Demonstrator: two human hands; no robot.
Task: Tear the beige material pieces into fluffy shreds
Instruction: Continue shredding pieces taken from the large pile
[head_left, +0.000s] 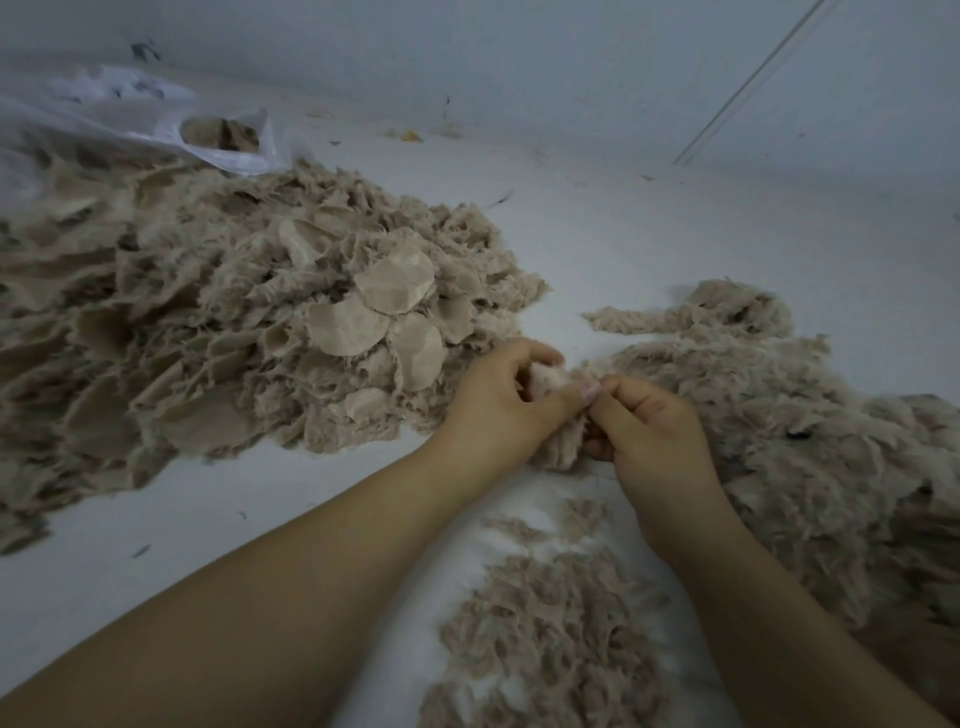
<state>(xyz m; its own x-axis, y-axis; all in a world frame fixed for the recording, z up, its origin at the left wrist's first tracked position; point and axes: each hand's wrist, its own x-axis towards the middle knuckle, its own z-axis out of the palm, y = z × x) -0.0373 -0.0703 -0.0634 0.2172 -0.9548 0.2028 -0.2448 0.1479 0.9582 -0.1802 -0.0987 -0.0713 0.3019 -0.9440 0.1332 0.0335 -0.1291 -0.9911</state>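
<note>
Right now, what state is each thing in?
Left hand: pinching the beige piece.
Right hand: pinching the same piece.
Beige piece: held between both hands.
Left pile: mostly whole round pieces.
Right pile: fluffy shreds.
Plastic bag: open, lying flat.

Head-worn camera looks forward and down, close over the floor (597, 218).

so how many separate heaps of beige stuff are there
3: a big heap of pieces at left, a fluffy shredded heap at right, a smaller patch between the forearms. More sits in the bag.
</note>
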